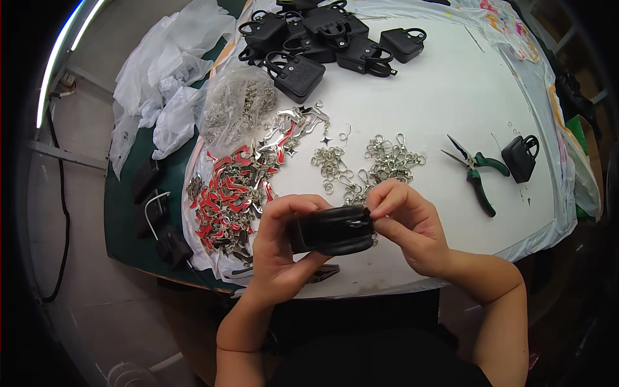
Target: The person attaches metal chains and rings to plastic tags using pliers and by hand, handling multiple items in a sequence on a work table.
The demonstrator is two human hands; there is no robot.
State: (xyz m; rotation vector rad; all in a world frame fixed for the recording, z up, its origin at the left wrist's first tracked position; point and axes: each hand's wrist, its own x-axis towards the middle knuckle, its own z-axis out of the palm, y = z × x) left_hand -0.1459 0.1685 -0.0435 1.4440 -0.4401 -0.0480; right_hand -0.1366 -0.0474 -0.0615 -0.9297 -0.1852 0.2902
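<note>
My left hand [284, 248] is wrapped round a small black handbag-shaped pouch [335, 230], held above the front edge of the table. Thumb and fingers of my right hand [412, 226] pinch at the pouch's right end; whatever small part lies between them is hidden. Just beyond the hands are two heaps of silver clasps and rings [394, 158]. To the left of my left hand spreads a pile of red and silver shoe-shaped charms [229, 193]. Partly under the left hand lies a dark metal tool [324, 273], its far part covered.
Green-handled long-nose pliers [477, 169] lie at the right beside another small black bag [520, 158]. Several black mini bags [309, 45] are heaped at the back. A clear bag of rings [237, 106] and white plastic sheeting [161, 84] lie at the left. Dark adapters [171, 245] sit on the green edge.
</note>
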